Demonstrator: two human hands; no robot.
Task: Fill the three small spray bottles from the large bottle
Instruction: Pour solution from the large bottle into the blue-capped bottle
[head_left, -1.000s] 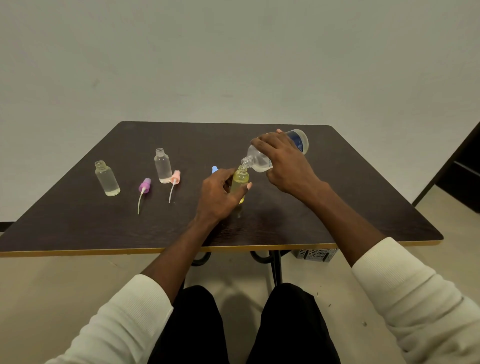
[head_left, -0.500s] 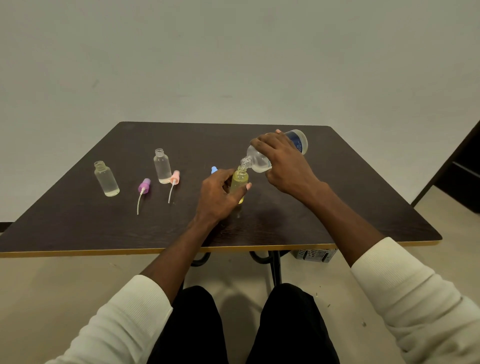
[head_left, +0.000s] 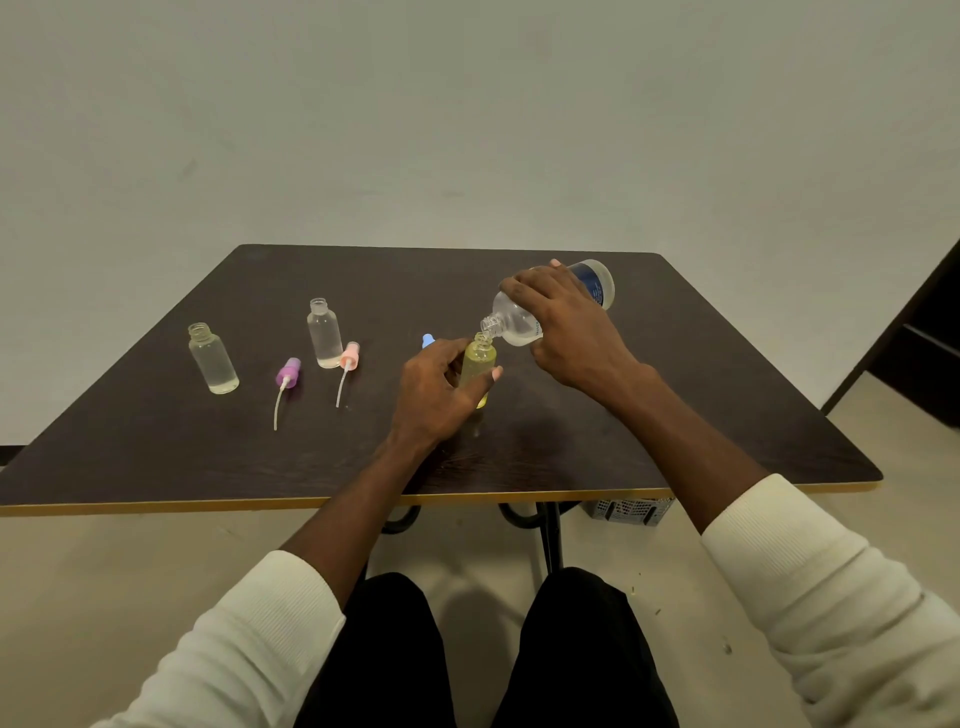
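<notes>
- The large bottle is clear plastic with a dark blue label near its base; it lies tipped almost flat above the table, open neck pointing left and down.
- The right hand grips it from above, fingers curled over the body.
- Its mouth sits right at the open neck of the yellow small bottle, which stands upright near the middle of the table.
- The left hand clamps the yellow bottle, thumb across the front and fingers round the far side.
- Clear liquid pools in the lower side of the large bottle; whether a stream is running between the two necks is hard to tell.
- Two clear small bottles stand uncapped to the left: the left clear bottle and the middle clear bottle, each seemingly with a shallow layer of liquid at the bottom.
- A purple spray cap and a pink spray cap lie on their sides with their tubes trailing; a blue cap peeks out behind the left hand.
- The table is dark wood-grain with a yellow edge, set against a plain pale wall over a light floor.
</notes>
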